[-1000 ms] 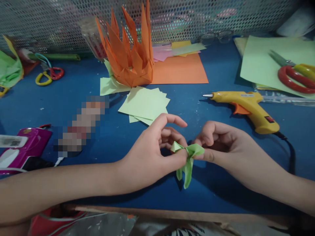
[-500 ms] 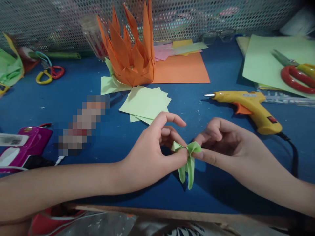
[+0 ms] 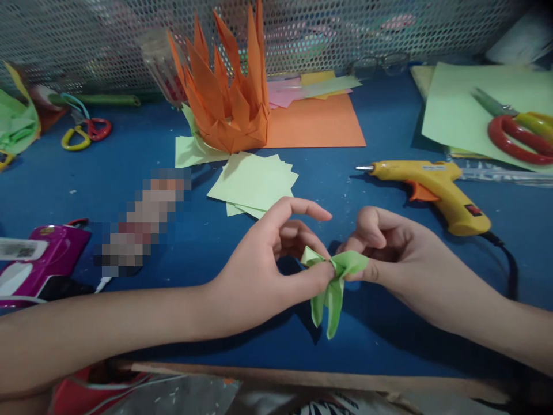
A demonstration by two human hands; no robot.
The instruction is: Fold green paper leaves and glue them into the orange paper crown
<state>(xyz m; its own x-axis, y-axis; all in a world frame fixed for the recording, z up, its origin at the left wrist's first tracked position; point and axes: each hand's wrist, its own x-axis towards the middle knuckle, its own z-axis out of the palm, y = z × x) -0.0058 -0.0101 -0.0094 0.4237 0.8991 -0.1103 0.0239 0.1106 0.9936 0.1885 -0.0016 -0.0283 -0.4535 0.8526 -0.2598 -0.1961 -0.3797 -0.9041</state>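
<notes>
Over the blue table (image 3: 319,164), toward five o'clock, the left hand (image 3: 274,265) and right hand (image 3: 401,259) both pinch green folded paper (image 3: 334,305), which uneven pulling might tear.

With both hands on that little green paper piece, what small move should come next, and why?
Probably a gentle curl of the flap by the right hand, while the left hand stays put. The left thumb and fingers pinch the green paper near its middle, steadying it, and the right thumb is already at that flap.
</notes>
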